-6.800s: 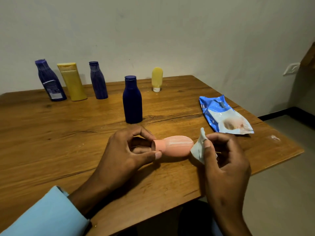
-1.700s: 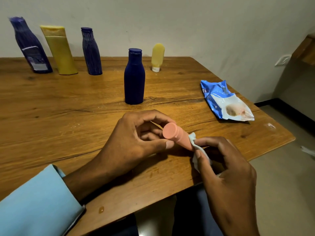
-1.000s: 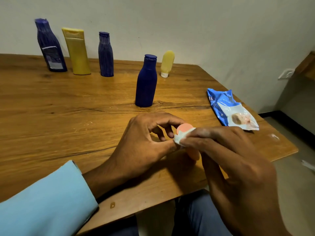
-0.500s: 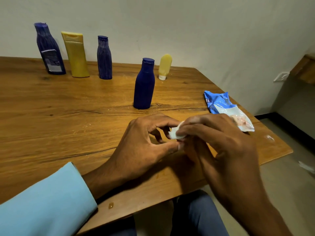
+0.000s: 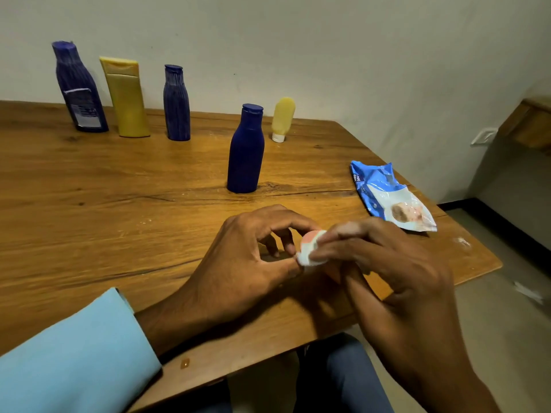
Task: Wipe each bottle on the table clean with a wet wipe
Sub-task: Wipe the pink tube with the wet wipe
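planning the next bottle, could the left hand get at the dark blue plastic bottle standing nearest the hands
Probably yes, once freed. The dark blue plastic bottle stands alone on bare wood just beyond the left hand, nothing between them. But that hand now grips the small pink bottle.

Five bottles (image 5: pixel 245 150) stand behind the hands (image 5: pixel 313 257), wipes packet (image 5: pixel 387 198) right

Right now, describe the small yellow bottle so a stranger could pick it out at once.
Start at the wooden table and look along its far edge by the wall, where bottles stand in a row. The small yellow bottle is at the right end, just behind the dark blue bottle. It alone stands upside down on a white cap, and it is the shortest.
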Action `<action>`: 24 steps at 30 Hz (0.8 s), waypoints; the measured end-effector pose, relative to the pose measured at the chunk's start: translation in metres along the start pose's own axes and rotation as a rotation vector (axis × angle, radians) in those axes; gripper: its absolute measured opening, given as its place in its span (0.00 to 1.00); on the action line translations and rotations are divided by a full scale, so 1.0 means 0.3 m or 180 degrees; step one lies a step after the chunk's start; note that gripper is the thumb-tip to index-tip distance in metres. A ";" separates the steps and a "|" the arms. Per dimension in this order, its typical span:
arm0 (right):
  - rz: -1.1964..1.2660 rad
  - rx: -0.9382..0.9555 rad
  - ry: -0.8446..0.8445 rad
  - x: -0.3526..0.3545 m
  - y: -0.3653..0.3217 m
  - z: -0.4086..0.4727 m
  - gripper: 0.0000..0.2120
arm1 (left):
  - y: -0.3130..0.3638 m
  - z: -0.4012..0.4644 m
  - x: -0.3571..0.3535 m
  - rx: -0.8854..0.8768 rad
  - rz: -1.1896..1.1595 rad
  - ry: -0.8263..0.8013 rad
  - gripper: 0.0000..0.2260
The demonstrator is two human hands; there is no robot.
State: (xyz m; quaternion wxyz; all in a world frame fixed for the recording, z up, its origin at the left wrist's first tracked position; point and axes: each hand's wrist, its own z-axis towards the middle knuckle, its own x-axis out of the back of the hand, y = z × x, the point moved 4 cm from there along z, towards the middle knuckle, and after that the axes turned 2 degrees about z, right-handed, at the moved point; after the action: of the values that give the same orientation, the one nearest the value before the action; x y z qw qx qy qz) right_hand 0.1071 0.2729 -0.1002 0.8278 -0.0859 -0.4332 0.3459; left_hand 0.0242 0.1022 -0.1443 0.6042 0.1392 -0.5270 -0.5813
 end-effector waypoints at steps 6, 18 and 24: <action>0.0355 -0.1062 0.0330 0.023 0.160 -0.105 0.18 | -0.029 0.001 0.006 0.0200 -0.0218 -0.0152 0.18; 0.0083 -0.1731 0.0824 -0.042 0.171 -0.105 0.12 | -0.031 0.001 -0.006 0.0195 -0.0232 -0.0171 0.13; 0.0296 -0.1160 0.0715 -0.104 0.027 -0.095 0.15 | -0.014 -0.008 -0.014 0.0241 -0.0248 -0.0223 0.11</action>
State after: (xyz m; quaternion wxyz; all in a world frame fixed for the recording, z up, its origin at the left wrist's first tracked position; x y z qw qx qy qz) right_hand 0.1132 0.2632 -0.1418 0.8249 -0.2920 -0.3891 0.2879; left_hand 0.0248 0.1035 -0.1507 0.5565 0.1619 -0.5636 -0.5886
